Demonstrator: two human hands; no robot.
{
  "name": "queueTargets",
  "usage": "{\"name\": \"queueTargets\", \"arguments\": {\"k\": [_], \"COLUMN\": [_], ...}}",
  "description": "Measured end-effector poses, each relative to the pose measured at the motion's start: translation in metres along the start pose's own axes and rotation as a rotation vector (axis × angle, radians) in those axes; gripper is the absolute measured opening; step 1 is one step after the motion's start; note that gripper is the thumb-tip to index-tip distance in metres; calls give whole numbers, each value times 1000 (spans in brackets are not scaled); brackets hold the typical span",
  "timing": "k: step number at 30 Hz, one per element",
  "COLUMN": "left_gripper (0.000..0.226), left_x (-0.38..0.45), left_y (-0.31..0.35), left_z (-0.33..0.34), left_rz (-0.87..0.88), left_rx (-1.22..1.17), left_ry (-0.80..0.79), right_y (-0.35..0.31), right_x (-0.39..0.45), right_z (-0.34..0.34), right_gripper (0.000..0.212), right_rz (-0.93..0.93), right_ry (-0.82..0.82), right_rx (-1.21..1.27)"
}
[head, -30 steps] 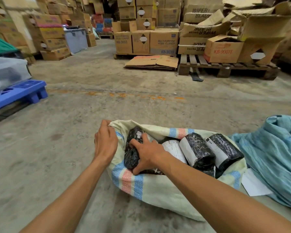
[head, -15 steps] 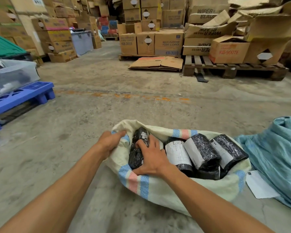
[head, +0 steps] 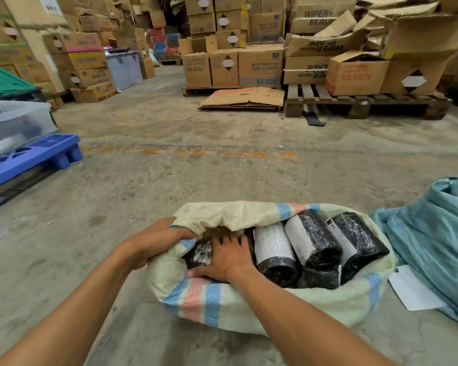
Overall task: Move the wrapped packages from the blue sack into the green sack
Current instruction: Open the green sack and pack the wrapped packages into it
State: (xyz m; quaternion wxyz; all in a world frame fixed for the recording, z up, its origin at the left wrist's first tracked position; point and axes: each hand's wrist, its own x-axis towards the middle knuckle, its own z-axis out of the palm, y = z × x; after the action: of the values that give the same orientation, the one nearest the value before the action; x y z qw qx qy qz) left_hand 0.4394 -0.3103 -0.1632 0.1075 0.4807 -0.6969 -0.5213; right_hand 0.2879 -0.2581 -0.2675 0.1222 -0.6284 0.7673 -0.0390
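A pale green woven sack [head: 249, 307] with blue and pink stripes lies open on the concrete floor in front of me. Inside it, several black wrapped packages with white labels lie side by side [head: 274, 249]. My left hand [head: 154, 244] grips the sack's left rim and holds it bunched up. My right hand [head: 228, 257] is inside the mouth, palm down, closed over the leftmost black package [head: 198, 256], which is partly hidden under the folded rim. The blue sack [head: 434, 247] lies crumpled at the right, touching the green one; its contents are hidden.
A white paper sheet [head: 413, 291] lies between the two sacks. A blue plastic pallet [head: 37, 157] with a clear bin [head: 13, 125] stands at the left. Cardboard boxes on a wooden pallet [head: 365, 101] and flattened cardboard [head: 243, 97] fill the back.
My left hand has pulled the sack's rim up and over to the right. My right hand has pushed the leftmost package deeper under that rim.
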Motion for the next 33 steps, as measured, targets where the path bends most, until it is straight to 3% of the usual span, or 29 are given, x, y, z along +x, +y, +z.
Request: {"name": "queueTargets", "arguments": {"k": [4, 7, 11, 13, 15, 20, 22, 25, 27, 30, 33], "left_gripper": [26, 25, 28, 37, 43, 50, 62, 84, 71, 36, 24], "left_x": [-5, -9, -3, -1, 0, -8, -17, -22, -25, -25, -29], "left_y": [14, 25, 25, 27, 31, 34, 36, 35, 37, 40, 50], "left_z": [-3, 5, 25, 28, 32, 50, 57, 65, 72, 83, 88], "left_rz": [-39, -36, -14, -16, -21, -31, -17, -48, -55, -13, 77], "left_rx": [-126, -113, -124, -129, -163, -206, -178, -194, -223, -180, -106], "left_ry": [-81, -158, -8, 76, 135, 86, -7, -91, -99, -51, 38], "right_y": [25, 35, 32, 43, 57, 109, 143, 220, 263, 277, 277], "right_x": [10, 7, 3, -6, -27, -84, -103, -114, -124, -148, -162], "right_z": [-5, -12, -8, -23, -47, -90, -101, -100, -87, -72, -73], "right_gripper": [105, 99, 89, 54, 29, 17, 20, 38, 48, 25, 22], "right_rz": [-79, -57, -88, -129, -117, 18, 234, 787, 1025, 1027, 982], "right_ry": [-58, -30, -108, -113, 62, 711, 869, 707, 516, 117, -1], "right_rx": [154, 91, 81, 222, 324, 354, 339, 513, 774, 1198, 1346]}}
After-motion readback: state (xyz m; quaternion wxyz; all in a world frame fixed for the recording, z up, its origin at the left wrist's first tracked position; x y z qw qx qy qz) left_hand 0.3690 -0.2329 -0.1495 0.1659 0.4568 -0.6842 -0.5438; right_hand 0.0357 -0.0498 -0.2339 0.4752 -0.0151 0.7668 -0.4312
